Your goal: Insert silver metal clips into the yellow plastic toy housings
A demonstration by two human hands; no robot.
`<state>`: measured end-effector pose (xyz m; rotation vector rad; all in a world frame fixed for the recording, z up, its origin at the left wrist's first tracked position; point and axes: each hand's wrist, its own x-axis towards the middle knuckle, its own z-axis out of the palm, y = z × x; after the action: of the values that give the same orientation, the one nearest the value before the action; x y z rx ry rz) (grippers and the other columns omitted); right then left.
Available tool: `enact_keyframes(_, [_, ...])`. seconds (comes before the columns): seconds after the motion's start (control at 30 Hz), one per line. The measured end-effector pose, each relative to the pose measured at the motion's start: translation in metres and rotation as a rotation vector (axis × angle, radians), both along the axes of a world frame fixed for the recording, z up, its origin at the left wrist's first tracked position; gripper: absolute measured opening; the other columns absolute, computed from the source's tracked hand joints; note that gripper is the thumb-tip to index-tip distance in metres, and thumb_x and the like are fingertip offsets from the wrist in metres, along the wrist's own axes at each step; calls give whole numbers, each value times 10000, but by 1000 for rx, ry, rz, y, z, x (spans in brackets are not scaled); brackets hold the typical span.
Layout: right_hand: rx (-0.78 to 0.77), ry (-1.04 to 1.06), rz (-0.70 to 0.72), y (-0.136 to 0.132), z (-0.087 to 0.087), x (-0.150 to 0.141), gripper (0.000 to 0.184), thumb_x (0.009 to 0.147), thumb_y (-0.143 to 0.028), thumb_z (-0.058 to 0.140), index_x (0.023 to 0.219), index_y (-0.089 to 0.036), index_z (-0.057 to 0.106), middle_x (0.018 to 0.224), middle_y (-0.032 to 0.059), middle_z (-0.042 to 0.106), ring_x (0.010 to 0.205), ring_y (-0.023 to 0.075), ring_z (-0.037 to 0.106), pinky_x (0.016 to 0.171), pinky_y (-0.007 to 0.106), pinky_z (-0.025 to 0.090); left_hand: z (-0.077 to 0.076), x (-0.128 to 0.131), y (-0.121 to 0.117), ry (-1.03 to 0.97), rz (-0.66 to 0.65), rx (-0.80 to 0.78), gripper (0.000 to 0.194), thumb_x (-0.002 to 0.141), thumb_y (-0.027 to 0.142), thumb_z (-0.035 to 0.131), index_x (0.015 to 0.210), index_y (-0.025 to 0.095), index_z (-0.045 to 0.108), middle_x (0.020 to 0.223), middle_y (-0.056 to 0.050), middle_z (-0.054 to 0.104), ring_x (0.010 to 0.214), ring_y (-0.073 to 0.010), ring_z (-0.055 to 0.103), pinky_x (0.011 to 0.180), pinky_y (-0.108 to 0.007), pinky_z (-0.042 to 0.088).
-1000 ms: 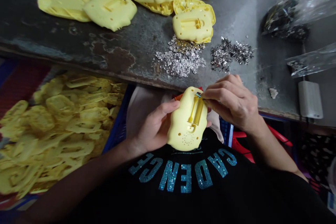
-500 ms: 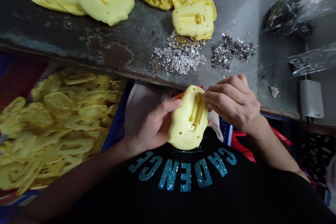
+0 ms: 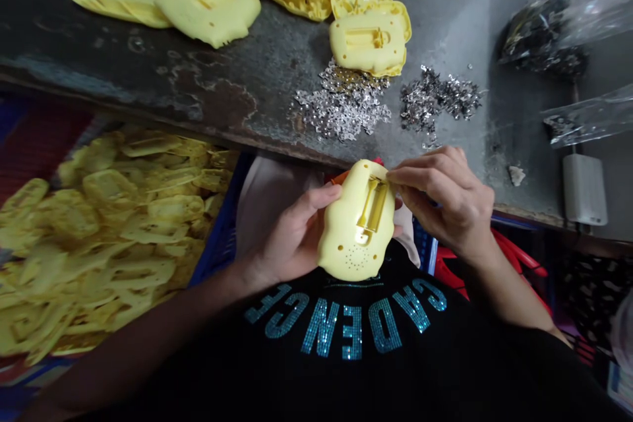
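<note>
My left hand (image 3: pixel 299 232) grips a yellow plastic shell (image 3: pixel 350 244) by its left side, thumb on top and fingers underneath. The shell has a wavy outline, a long battery slot, screw holes and a patch of small speaker holes. At the slot's upper end, the fingertips of my right hand (image 3: pixel 442 194) are pinched together against the shell's edge. Whatever they hold, if anything, is too small to make out. Small dark metal is visible at that end of the slot. Beyond my hands lie a pile of silvery metal contacts (image 3: pixel 343 109) and a darker pile of small metal parts (image 3: pixel 438 100).
More yellow shells (image 3: pixel 210 8) lie along the back of the worn metal table (image 3: pixel 148 72). A blue crate at the left holds many yellow plastic parts (image 3: pixel 133 231). Plastic bags of metal parts (image 3: pixel 544 33) and a white box (image 3: pixel 585 190) sit at the right.
My right hand has drawn slightly right and its fingers have straightened somewhat, still at the slot's upper end. The shell stays in my left hand, almost unmoved.
</note>
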<state>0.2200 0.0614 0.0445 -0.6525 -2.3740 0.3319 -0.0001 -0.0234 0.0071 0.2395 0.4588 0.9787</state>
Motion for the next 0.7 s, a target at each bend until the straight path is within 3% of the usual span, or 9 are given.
enact_keyframes(0.13, [-363, -9, 85, 10, 9, -2, 256, 1056, -329, 757, 1283, -213, 743, 1121, 59, 791, 975, 193, 732, 843, 349, 595, -5, 2, -7, 173, 149, 43, 660, 940, 431, 792, 1550, 225, 651, 1394, -123, 794, 1242, -349, 776, 1066, -460, 633])
enact_keyframes(0.2, [-454, -44, 118, 14, 12, -3, 267, 1049, -342, 766, 1268, -190, 745, 1095, 53, 782, 917, 170, 706, 822, 325, 592, -8, 1, -11, 293, 176, 102, 631, 945, 408, 814, 1535, 231, 678, 1372, -119, 804, 1186, -320, 792, 992, -397, 643])
enact_keyframes(0.33, [-523, 1, 103, 14, 11, -6, 225, 1020, -370, 794, 1161, -200, 751, 1028, 40, 770, 869, 167, 686, 783, 319, 591, -14, -5, -22, 464, 185, 211, 510, 1021, 391, 772, 1509, 247, 732, 1329, -104, 826, 1102, -254, 800, 917, -299, 624])
enact_keyframes(0.53, [-558, 116, 74, 10, -1, -10, 202, 992, -361, 825, 1095, -204, 752, 1000, 21, 762, 845, 148, 686, 773, 303, 594, -16, -6, -29, 640, 270, 136, 439, 1047, 494, 742, 1373, 213, 830, 1121, -98, 867, 872, -205, 792, 727, -243, 605])
enact_keyframes(0.7, [-670, 147, 82, 13, -8, -9, 209, 930, -304, 882, 1074, -209, 763, 990, -2, 763, 836, 132, 692, 772, 281, 583, -15, -3, -27, 646, 328, 113, 374, 994, 505, 814, 1204, 200, 864, 1049, -85, 865, 874, -203, 800, 750, -245, 626])
